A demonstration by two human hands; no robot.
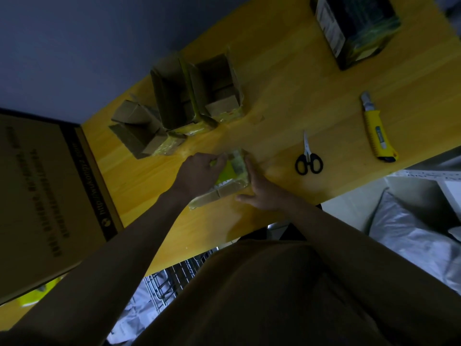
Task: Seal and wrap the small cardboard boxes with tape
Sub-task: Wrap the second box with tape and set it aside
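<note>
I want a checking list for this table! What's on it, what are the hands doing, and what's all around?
Surface: yellow wooden table, dimly lit.
Job's things: small taped box between both hands; three open small boxes behind it.
Clutter: scissors, yellow utility knife, dark carton.
Hands: left hand pinches something yellow-green at the box top; right hand rests flat against its side.
Cables: nothing seen.
Surroundings: big printed cardboard box at left, wire rack and plastic bags below.

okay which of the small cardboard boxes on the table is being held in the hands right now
The tape-wrapped box nearest the person, between the left hand and right hand; the three others stand open and untouched farther back.
</note>
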